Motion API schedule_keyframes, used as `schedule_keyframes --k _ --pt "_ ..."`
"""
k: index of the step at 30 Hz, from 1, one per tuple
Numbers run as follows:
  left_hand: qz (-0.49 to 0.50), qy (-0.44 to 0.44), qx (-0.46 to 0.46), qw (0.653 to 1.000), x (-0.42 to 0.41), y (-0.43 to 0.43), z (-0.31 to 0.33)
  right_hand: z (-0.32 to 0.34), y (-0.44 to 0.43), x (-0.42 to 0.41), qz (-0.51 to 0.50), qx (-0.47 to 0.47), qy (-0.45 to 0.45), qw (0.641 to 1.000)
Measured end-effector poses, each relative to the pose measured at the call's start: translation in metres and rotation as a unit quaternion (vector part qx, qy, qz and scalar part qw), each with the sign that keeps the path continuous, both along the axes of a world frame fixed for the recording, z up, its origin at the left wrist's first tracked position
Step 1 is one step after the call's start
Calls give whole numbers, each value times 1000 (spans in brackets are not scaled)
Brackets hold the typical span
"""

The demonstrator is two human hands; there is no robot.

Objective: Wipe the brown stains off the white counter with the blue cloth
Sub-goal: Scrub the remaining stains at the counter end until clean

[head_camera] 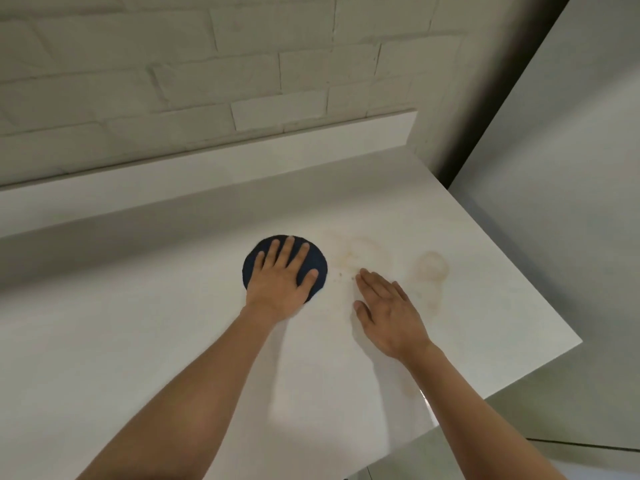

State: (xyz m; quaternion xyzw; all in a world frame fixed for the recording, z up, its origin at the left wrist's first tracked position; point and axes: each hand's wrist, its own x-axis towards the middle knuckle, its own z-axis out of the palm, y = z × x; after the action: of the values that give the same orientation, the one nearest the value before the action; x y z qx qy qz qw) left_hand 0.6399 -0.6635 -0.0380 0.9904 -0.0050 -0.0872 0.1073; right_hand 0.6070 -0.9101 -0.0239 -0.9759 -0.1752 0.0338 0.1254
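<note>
**Flat-hand wiping on a stained table: cloth pressed, stains not yet covered**

Head view. The left hand [277,277] lies palm down on the blue cloth [319,263], fingers straight and slightly spread. It presses the cloth to the white table [138,323], and no finger curls round it. The cloth is a dark round pad lying flat near the middle of the table, in front of the raised back ledge [207,174] and the white brick wall [173,64]. The right hand [388,308] rests flat on the bare table just right of the cloth, fingers straight and together, holding nothing. Its fingertips lie at the margin of the stained area. The brown stains show as a faint smeared arc [356,252] just beside the cloth's right rim and a paler round ring [429,268] farther right, with a streak trailing toward the table's front-right edge.

Judged state: the stains are all visible and the cloth lies to their left, so most of the wiping appears to remain.

Judged risks:
- The cloth is pressed, not gripped, so a quick stroke could let the palm slide over it and leave it behind.
- The right hand sits in the cloth's likely path and could block the stroke or spread residue.
- A light pass may smear the pale marks wider rather than lift them.
- The ring nearer the table's edge could be missed.
</note>
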Motion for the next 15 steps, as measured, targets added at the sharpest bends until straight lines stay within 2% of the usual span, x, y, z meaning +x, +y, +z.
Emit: schedule_keyframes --k 4,11,15 --pt "-20 -29 -7 999 -43 27 -7 -2 -6 4 21 -24 13 999" --pt "101 4 13 995 12 3 -1 -3 -6 4 29 -30 27 999" --pt "61 -7 3 998 -14 -26 0 -1 -7 6 35 -29 46 998"
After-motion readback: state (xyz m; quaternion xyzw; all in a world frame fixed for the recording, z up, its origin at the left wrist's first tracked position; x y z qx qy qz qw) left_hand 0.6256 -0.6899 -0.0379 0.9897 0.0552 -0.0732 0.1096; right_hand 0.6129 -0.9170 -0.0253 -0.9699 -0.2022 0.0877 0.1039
